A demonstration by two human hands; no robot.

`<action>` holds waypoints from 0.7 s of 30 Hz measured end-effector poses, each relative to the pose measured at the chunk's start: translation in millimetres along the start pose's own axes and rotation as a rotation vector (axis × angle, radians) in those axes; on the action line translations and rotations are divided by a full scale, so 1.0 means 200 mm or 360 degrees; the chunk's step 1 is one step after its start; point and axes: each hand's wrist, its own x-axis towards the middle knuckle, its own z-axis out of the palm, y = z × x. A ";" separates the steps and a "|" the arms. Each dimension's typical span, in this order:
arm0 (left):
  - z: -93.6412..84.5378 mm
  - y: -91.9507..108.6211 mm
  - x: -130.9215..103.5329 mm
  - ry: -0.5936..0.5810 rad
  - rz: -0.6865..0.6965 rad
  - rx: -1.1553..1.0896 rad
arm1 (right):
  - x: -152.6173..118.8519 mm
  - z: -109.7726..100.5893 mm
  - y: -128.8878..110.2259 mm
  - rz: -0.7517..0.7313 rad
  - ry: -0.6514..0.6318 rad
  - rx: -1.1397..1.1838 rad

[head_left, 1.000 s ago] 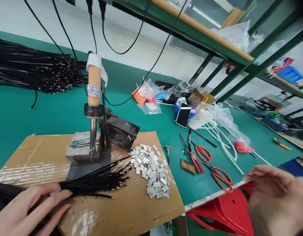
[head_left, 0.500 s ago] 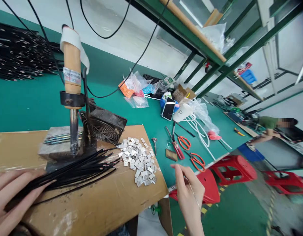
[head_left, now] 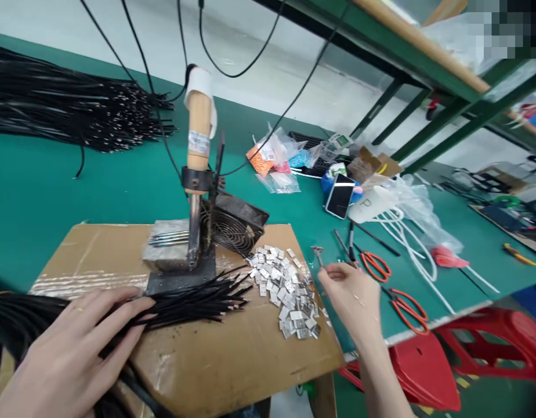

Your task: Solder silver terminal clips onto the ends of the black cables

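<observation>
Black wires point(head_left: 194, 303): lying in a bunch on the cardboard sheet point(head_left: 233, 360), tips fanned out just beside the soldering iron stand point(head_left: 183, 264).
Left hand point(head_left: 72, 354): flat on the bunch, pressing it down; grip wide, not closed round it.
Right hand point(head_left: 352, 296): fingers pinched narrow, just beside the pile of small metal plates point(head_left: 285, 293); cannot tell what is pinched.
Done so far: no wire tip at the iron, no plate on a wire.
Left: whole bunch, whole pile.
Further out: red scissors point(head_left: 375, 266) on the green surface point(head_left: 76, 191).

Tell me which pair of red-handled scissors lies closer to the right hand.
The farther-back pair, beside the tools on the green table, lies just past the right hand. The other pair sits further right, near the table's front edge.
</observation>
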 end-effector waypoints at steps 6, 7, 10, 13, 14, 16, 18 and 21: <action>0.00 0.03 0.04 0.0004 -0.0006 0.0014 | -0.51 0.08 -0.28 -0.0232 -0.0122 0.0623; -0.01 0.04 0.04 0.0003 -0.0009 0.0012 | -0.58 0.13 -0.33 -0.0293 -0.0128 0.0737; -0.02 0.05 0.04 0.0002 -0.0004 0.0004 | -0.69 0.27 -0.45 -0.0552 -0.0182 0.0818; -0.02 0.05 0.05 0.0014 0.0003 -0.0004 | -0.70 0.35 -0.49 -0.0649 -0.0228 0.0840; -0.02 0.05 0.06 0.0016 0.0000 -0.0006 | -0.70 0.36 -0.49 -0.0664 -0.0245 0.0845; -0.02 0.06 0.06 0.0027 -0.0008 -0.0010 | -0.71 0.36 -0.49 -0.0717 -0.0272 0.0847; -0.02 0.06 0.07 0.0044 -0.0019 -0.0018 | -0.72 0.35 -0.48 -0.0786 -0.0285 0.0832; -0.02 0.07 0.07 0.0078 -0.0021 -0.0029 | -0.75 0.35 -0.45 -0.0859 -0.0252 0.0767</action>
